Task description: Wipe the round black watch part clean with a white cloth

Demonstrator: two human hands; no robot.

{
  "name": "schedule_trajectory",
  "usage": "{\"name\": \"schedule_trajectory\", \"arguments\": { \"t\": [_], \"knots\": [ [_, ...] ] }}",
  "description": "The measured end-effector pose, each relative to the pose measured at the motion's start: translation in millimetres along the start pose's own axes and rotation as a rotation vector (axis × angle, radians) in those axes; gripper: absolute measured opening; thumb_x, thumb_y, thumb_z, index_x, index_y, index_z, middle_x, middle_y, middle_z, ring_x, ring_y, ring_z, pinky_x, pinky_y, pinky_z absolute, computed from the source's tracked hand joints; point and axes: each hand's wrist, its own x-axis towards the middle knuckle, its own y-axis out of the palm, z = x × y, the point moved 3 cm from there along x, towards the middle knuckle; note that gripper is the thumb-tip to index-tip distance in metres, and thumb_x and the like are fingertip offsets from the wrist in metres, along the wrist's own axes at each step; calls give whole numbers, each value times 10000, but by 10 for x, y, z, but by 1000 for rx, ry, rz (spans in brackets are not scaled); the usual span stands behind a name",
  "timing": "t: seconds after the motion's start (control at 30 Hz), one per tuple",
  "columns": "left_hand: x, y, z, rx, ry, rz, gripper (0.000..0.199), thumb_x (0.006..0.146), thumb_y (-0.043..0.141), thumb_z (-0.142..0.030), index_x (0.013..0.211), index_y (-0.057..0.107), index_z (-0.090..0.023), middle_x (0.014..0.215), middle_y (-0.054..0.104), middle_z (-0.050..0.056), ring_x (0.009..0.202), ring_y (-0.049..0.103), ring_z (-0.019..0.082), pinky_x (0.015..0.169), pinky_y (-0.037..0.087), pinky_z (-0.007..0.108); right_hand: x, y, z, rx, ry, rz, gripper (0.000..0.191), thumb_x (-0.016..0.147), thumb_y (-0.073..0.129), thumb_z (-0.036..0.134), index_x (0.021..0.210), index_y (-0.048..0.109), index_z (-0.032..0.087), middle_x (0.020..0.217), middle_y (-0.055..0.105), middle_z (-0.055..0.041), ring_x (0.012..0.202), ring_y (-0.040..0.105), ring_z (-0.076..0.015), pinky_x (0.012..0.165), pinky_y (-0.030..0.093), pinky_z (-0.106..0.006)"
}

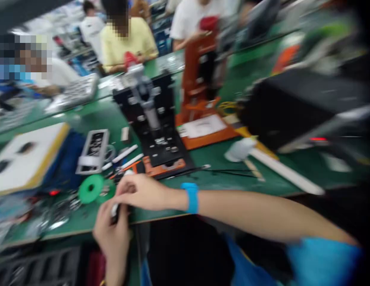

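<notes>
Left hand: bare hand (pixel 111 238) rises from the lower edge of the view, fingers closed around the item, which sits at its top.
Right hand: bare hand (pixel 140 192), blue wristband (pixel 190 197) on the wrist, reaches across from the right above the left hand, fingers curled down to the item; whether they grip it cannot be told.
Held item: small white-and-silver item (pixel 115 209), between both hands, mostly hidden and blurred; material not determinable.
Long axis: cannot be told; neither hand can be called nearer.
Adjacent, beyond the hands: green plastic disc-shaped spool (pixel 91 189), resting on a green work mat (pixel 211 159).
Farther: grey rectangular metal frame (pixel 93 151); black plate jig (pixel 163 147) with a metal column (pixel 150 111).
Farthest: orange press stand (pixel 196 79).
</notes>
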Motion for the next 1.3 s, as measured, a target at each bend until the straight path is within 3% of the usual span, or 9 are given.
{"name": "schedule_trajectory", "arguments": {
  "t": [0.03,0.1,0.3,0.57,0.73,0.93,1.3],
  "knots": [
    [-2,-162,60,58,3,-29,208,974,704,-400,1015,753,-201,1021,726,49,907,689,196,815,559,313,40,33,-47,61,30,-1,139,877,777,207,864,648,157,814,687,14,778,667,-123,746,530,-239],
    [9,-291,133,54,-25,-27,165,983,684,-350,1027,770,-216,998,729,47,883,689,190,767,542,280,79,24,-115,98,48,-1,124,875,751,194,868,633,159,788,665,20,752,644,-121,739,516,-251],
    [29,-172,118,-4,-81,-15,155,994,674,-313,1044,792,-225,1006,711,57,867,674,177,754,539,260,11,-46,-86,-56,-10,-19,83,894,710,239,903,653,180,861,693,-1,804,651,-139,738,512,-271],
    [29,-206,127,-2,-69,-21,168,1006,650,-276,1102,786,-249,1026,705,48,914,671,177,799,525,260,-54,-48,15,-372,-161,-59,18,956,674,229,945,688,223,897,731,20,823,681,-133,736,487,-261],
    [18,-197,144,-14,-83,-9,173,1011,658,-271,1128,786,-272,1038,695,34,924,660,172,823,522,268,-39,-75,-9,-550,-242,-69,100,971,678,195,970,760,254,961,752,24,899,674,-148,768,455,-285],
    [23,-192,140,-41,-110,-6,130,1007,678,-294,1067,787,-257,1017,687,29,883,651,159,804,526,266,-21,-77,14,-671,-304,-83,131,1017,644,244,921,725,209,960,743,-21,965,662,-194,800,445,-324],
    [36,-191,105,-66,-129,-14,145,1008,677,-314,1086,781,-250,1016,697,35,892,651,161,793,540,258,-39,-25,-30,-482,-96,-98,145,998,641,229,865,698,226,932,738,25,898,638,-166,750,400,-307]
  ]
}}
